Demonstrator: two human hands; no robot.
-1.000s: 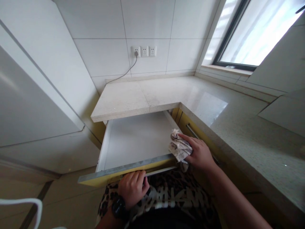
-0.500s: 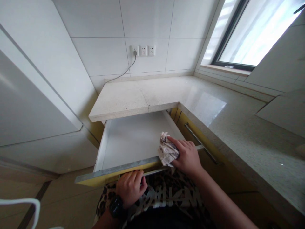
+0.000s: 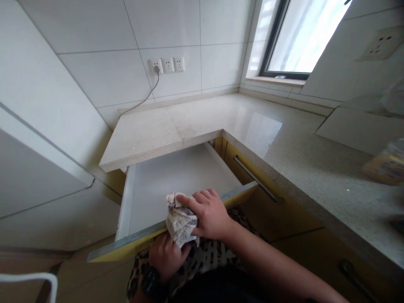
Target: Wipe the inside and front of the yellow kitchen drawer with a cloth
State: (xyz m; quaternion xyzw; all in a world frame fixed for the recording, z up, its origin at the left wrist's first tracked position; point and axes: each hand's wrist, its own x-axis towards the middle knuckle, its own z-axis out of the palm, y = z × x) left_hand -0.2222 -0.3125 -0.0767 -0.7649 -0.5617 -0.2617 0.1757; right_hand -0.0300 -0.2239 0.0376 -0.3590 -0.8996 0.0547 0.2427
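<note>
A pulled-out drawer (image 3: 154, 185) with a white inside and a yellow front stands before me, its inside bare. My right hand (image 3: 210, 214) is closed round a crumpled, pale patterned cloth (image 3: 180, 221), pressing it over the top edge of the drawer front (image 3: 126, 242) near the middle. Just below and to the left, my left hand (image 3: 167, 252), with a dark watch at the wrist, is closed on the drawer's handle. The handle itself is hidden by that hand and the cloth, which hangs over part of its fingers.
A pale stone countertop (image 3: 205, 111) runs in an L behind and to the right. Below it are yellow cabinets with a metal bar handle (image 3: 257, 179). A bottle (image 3: 388, 164) stands at the right. A cord (image 3: 143, 101) runs from a wall socket (image 3: 156, 66). A white cabinet rises at left.
My right hand has slid left with the cloth along the drawer's front edge, up to my left hand. The left hand stays at the handle. The view has turned rightward.
</note>
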